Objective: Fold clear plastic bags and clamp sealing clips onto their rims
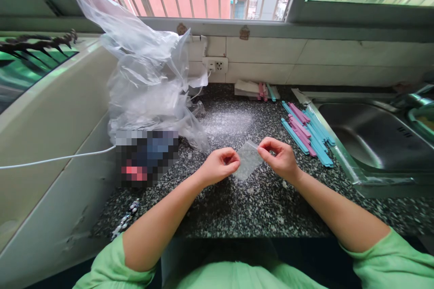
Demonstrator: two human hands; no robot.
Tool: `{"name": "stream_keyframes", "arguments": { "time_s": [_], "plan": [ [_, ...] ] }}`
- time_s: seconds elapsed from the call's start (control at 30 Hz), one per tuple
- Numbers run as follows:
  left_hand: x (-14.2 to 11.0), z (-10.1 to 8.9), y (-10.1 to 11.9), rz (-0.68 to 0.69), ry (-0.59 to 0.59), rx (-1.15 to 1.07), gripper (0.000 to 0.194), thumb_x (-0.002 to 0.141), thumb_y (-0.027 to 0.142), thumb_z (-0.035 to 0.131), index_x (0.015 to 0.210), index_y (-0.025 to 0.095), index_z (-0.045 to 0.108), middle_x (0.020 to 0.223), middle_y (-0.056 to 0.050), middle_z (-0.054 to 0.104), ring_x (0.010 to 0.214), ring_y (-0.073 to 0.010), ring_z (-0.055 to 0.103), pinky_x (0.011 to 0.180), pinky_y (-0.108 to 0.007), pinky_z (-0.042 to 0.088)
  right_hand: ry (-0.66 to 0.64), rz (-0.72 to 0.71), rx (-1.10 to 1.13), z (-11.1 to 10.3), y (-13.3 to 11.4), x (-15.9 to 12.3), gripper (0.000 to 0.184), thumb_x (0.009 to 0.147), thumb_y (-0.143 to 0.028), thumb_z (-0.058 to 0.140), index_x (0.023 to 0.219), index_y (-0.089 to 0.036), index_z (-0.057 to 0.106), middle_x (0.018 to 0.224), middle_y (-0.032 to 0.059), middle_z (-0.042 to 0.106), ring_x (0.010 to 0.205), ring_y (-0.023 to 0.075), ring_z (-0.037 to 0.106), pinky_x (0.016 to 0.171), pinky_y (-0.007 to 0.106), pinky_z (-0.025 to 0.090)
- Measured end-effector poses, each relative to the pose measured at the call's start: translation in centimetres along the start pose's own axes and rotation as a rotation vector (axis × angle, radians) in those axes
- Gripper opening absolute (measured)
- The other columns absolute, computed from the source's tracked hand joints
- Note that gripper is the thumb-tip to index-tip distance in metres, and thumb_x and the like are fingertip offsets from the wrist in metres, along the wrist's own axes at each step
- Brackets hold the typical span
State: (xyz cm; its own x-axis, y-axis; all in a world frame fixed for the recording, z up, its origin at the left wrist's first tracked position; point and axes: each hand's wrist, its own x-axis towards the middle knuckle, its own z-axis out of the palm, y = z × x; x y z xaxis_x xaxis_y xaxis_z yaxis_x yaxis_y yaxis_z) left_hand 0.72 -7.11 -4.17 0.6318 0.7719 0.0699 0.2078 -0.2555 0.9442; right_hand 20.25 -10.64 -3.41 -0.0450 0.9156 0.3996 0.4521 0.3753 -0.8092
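A small clear zip-lock bag (249,162) is stretched between my two hands above the speckled dark countertop (271,212). My left hand (222,165) pinches its left side between thumb and fingers. On the other side, my right hand (280,157) grips the upper right corner the same way. The bag looks flat and see-through, and I cannot make out anything in it. Right of my right hand lies a loose pile of pink and blue plastic sealing clips (317,137). Large crumpled clear plastic bags (149,81) rise behind my left hand.
A steel sink (366,131) borders the counter on the right. A blurred-out dark device (154,153) lies at left, near a white cable (57,161). A packet with more clips (251,89) rests by the tiled wall below the socket (217,66). A beaded strand (127,216) lies near my left forearm.
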Motion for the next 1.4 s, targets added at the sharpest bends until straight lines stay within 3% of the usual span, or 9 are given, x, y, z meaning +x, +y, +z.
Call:
{"name": "stream_keyframes", "arguments": {
  "time_s": [0.53,1.1,1.4],
  "plan": [
    [-0.02,0.07,0.15,-0.006,-0.001,0.005,0.011,0.070,0.020,0.051,0.061,0.015,0.051,0.057,0.004,0.043,0.058,-0.0086,0.039,0.056,-0.022,0.034,-0.002,0.039,0.029,0.17,-0.01,-0.02,0.016,0.078,-0.029,0.053,0.067,-0.018,0.051,0.060,-0.0010,0.051,0.056,0.0105,0.046,0.054,0.024,0.040],
    [-0.19,0.38,0.19,-0.053,-0.079,-0.017,0.007,0.068,0.014,0.051,0.061,0.015,0.050,0.057,0.005,0.043,0.055,-0.0072,0.039,0.053,-0.021,0.033,-0.060,0.003,-0.005,0.17,-0.28,0.10,0.016,0.079,-0.028,0.053,0.065,-0.018,0.052,0.060,-0.0011,0.052,0.056,0.0103,0.047,0.054,0.023,0.040],
    [-0.17,0.70,0.00,-0.007,-0.118,0.061,0.009,0.068,0.013,0.050,0.059,0.015,0.050,0.057,0.005,0.043,0.055,-0.0078,0.040,0.054,-0.021,0.034,-0.071,-0.018,-0.020,0.47,-0.17,-0.09,0.016,0.079,-0.027,0.053,0.066,-0.018,0.054,0.061,-0.0003,0.054,0.057,0.0105,0.048,0.054,0.024,0.041]
  ]
}}
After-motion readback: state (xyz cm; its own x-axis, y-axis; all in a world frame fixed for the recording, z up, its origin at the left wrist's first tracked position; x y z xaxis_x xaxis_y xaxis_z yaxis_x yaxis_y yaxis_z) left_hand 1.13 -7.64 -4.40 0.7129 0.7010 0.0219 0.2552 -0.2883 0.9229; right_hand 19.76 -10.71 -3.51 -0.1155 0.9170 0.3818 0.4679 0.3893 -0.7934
